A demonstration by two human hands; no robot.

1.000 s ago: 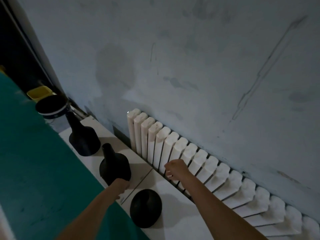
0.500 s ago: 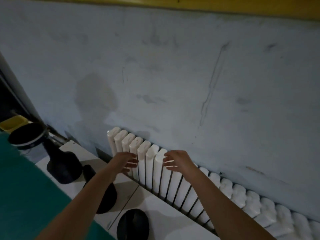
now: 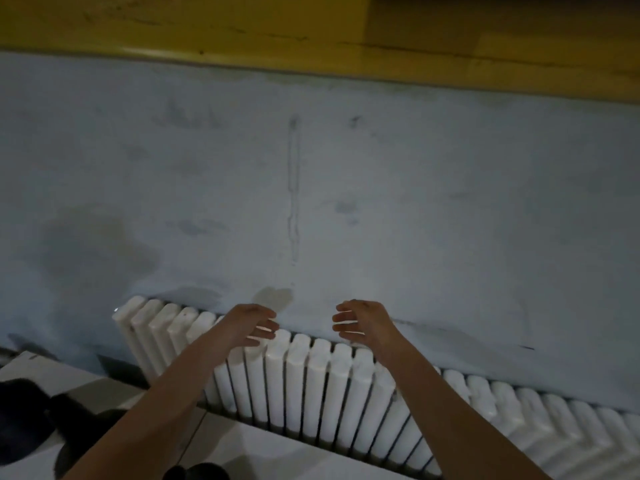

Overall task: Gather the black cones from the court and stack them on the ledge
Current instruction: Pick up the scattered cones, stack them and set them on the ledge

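Head view: both hands raised in front of white radiator (image 3: 311,386), empty. Left hand (image 3: 254,322) loosely open, fingers curled, holding nothing. Right hand (image 3: 362,322) same, fingers spread and bent, nothing held. Hands apart, palms facing each other. Black cones (image 3: 24,417) at lower left on white ledge (image 3: 259,448), partly cut off by frame edge and left forearm; another dark one at bottom edge (image 3: 197,472). Grey wall (image 3: 415,202) behind, yellow band (image 3: 242,26) on top.

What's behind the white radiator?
Behind the white radiator is the pale blue-grey wall, stained and scuffed. The wall directly behind its columns is hidden, and both forearms cover part of the radiator.
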